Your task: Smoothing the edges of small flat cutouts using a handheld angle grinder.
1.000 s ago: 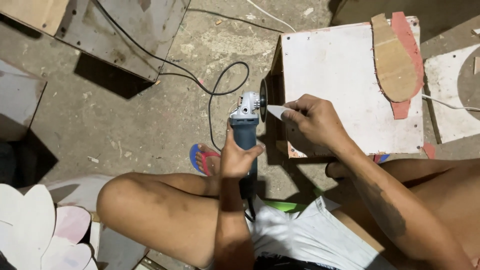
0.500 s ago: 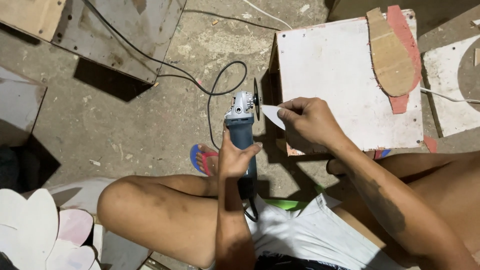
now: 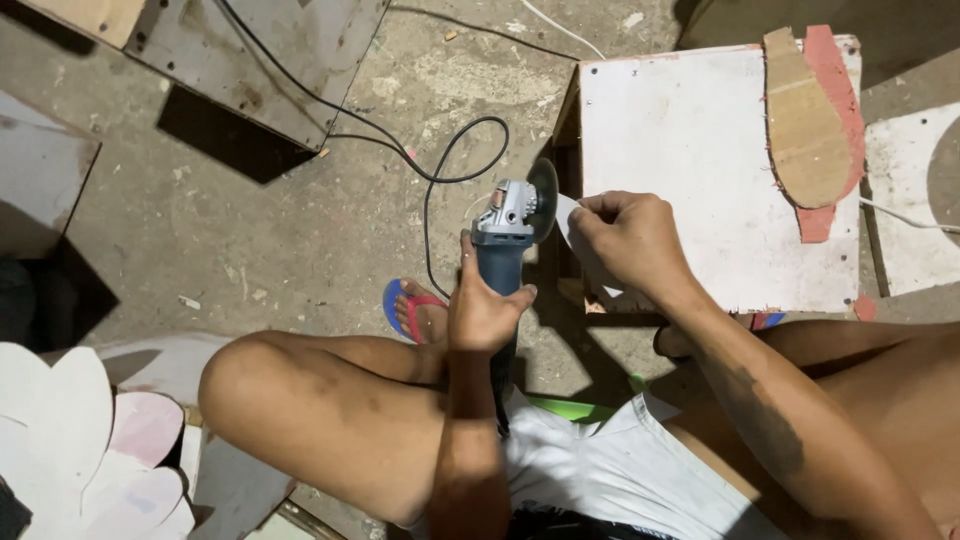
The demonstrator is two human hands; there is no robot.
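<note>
The blue angle grinder (image 3: 503, 262) is gripped around its body by the left hand (image 3: 483, 310), fingers wrapped shut, disc (image 3: 543, 200) upright. A small white piece (image 3: 568, 222) is pinched by the right hand (image 3: 628, 240) and held against the disc, just beside the white board (image 3: 690, 170). A black cord (image 3: 440, 170) lies on the concrete floor (image 3: 250, 230).

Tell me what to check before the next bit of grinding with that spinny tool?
1. Left hand wrapped round the grinder body: ok.
2. Right hand pinching the small white piece firmly: ok.
3. Fingers well away from the disc: not ok, they sit very close.
4. Black cord clear of the disc: ok, it loops off across the floor.
5. Bare foot in the sandal away from the disc: ok.
6. Disc spinning or stopped: cannot tell.
</note>
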